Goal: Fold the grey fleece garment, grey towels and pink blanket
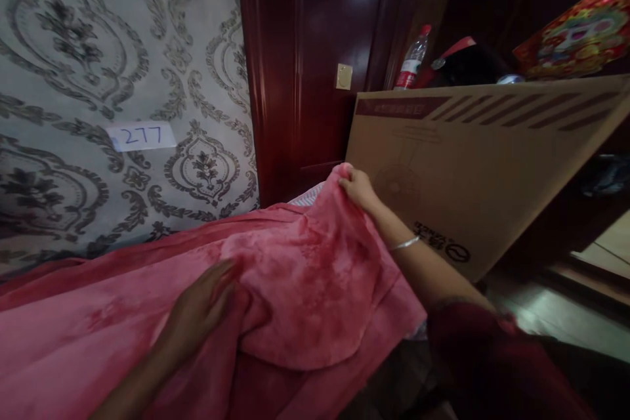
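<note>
A fuzzy pink blanket [305,289] with darker red patches lies in folds across the surface in front of me. My right hand [360,190], wearing a silver bangle, is closed on a raised corner of it, pulling the cloth up into a peak near the cardboard box. My left hand [199,308] is at the blanket's near side, its thumb and fingers closed around a fold; this hand is slightly blurred. Folds spread out from its fingertips. Beyond the blanket, a bit of striped cloth [308,195] shows against the wall.
A large cardboard box [457,164] stands upright to the right. Behind its top edge are a plastic bottle [412,59] and a red-and-gold printed item [581,33]. A dark red wooden panel [295,65] and patterned wallpaper [207,79] with a "277" label [142,136] rise behind.
</note>
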`<state>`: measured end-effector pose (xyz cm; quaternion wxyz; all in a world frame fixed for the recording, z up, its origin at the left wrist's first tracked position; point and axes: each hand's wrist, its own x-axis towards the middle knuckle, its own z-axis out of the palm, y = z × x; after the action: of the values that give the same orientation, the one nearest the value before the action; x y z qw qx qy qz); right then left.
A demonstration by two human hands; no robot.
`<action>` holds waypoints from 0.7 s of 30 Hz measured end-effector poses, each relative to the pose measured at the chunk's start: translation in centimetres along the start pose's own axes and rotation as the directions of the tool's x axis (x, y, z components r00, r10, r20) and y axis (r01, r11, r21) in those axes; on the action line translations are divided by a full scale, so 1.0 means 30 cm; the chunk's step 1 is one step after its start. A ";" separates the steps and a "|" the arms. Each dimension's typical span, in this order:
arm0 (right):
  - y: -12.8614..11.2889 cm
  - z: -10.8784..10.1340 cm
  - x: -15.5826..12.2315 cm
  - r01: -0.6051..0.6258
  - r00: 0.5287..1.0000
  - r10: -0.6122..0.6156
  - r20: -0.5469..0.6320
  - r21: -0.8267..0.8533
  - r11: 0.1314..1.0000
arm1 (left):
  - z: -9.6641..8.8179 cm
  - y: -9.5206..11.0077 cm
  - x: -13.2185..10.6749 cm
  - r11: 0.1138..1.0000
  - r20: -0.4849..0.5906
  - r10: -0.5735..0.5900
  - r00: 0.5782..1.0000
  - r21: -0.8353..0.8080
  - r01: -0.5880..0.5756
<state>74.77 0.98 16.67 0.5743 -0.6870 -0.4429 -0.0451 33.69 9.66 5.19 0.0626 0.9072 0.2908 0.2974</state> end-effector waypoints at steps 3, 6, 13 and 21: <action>-0.096 0.090 -0.249 0.145 0.989 -0.142 0.044 -0.098 0.985 | -0.026 0.205 0.237 0.925 0.061 0.006 0.998 -0.380 0.018; -0.138 0.200 -0.525 0.233 0.957 -0.206 0.204 -0.122 0.965 | 0.005 0.370 0.401 0.883 -0.031 0.062 0.998 -0.463 -0.070; -0.112 0.260 -0.907 0.422 0.767 -0.272 0.581 -0.137 0.896 | 0.178 0.507 0.352 0.984 0.482 0.082 0.872 0.099 -0.147; 0.187 -0.066 -0.771 0.084 0.990 -0.100 -0.096 -0.158 0.984 | 0.278 0.598 0.301 0.963 0.456 0.162 0.875 0.119 -0.241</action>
<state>65.41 -13.24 -0.06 0.5392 -0.7048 -0.4389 -0.1411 53.19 0.49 8.07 0.0169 0.9782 0.1973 0.0622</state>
